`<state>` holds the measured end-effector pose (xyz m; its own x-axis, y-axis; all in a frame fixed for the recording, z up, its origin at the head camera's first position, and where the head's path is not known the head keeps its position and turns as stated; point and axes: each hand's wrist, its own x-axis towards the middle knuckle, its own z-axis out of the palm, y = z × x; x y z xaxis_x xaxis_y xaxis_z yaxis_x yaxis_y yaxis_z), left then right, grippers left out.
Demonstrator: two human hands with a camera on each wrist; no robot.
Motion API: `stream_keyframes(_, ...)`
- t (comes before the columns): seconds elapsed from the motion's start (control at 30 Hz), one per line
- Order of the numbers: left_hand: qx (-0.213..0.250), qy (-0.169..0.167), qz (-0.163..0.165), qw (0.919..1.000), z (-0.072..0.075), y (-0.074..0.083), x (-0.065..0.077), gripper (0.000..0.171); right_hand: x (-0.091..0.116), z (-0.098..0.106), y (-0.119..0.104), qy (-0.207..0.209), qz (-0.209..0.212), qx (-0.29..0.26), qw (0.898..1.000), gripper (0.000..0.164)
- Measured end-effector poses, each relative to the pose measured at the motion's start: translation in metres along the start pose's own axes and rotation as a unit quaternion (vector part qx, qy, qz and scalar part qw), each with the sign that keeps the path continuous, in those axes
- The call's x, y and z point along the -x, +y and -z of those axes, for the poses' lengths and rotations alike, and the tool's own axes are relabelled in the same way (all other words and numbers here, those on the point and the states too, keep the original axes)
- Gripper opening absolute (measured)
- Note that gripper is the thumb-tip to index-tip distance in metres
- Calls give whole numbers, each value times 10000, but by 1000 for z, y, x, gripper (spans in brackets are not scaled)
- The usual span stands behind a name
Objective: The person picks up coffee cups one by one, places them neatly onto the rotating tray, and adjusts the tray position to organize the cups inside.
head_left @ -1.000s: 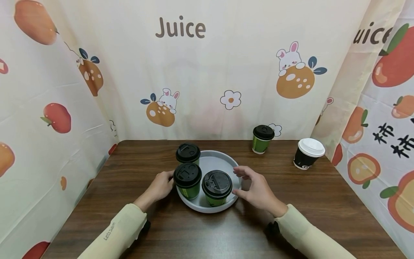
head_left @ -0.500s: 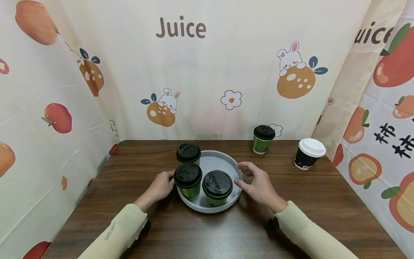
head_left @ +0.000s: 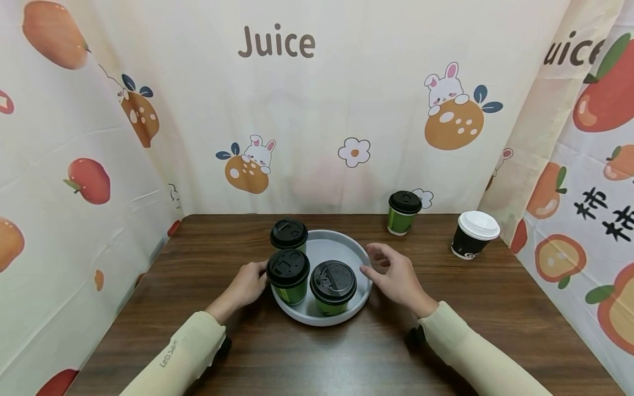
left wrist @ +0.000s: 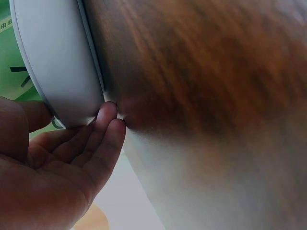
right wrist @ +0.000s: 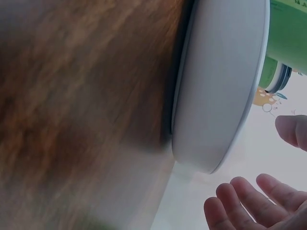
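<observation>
A round grey tray point(head_left: 342, 250) sits on the table with three green paper cups on it, all with black lids: a back-left cup point(head_left: 289, 234), a front-left cup point(head_left: 288, 268) and a front-right cup point(head_left: 333, 281). My left hand point(head_left: 249, 283) pinches the tray's left rim; in the left wrist view its thumb is at the upper edge and its fingers point(left wrist: 103, 139) lie against the outer wall. Beside the right rim is my right hand point(head_left: 398, 278), fingers loosely bent and holding nothing. The right wrist view shows a gap between its fingertips point(right wrist: 240, 191) and the tray wall point(right wrist: 216, 96).
Another green cup with a black lid point(head_left: 402, 213) stands near the table's back edge. To its right is a black cup with a white lid point(head_left: 474, 235). Printed curtains point(head_left: 307, 110) hang behind and along both sides of the wooden table point(head_left: 307, 363).
My right hand has shifted slightly right and back, away from the front-right cup toward the tray's right rim. The left hand, tray and cups have stayed in place.
</observation>
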<state>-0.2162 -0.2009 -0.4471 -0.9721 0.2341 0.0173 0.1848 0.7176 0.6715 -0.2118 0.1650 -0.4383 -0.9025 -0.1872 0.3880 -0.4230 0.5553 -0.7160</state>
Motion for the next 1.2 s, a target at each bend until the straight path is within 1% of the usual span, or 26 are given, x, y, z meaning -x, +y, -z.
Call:
stream_keyframes(0.33,51,-39,24,10000,0,0,0,38,-8,1,7,-128,-493,196,9985,50)
stream_keyframes(0.77,109,-87,64,9999,1,-1,0,38,-17,0,17,-149,-687,247,9972,50)
stream_keyframes(1.0,66,-55,38,10000,1,-1,0,39,-20,-1,22,-218,-870,460,9949,54)
stream_keyframes(1.2,74,-70,40,9999,1,0,0,39,-23,-3,25,-273,-970,557,9933,53)
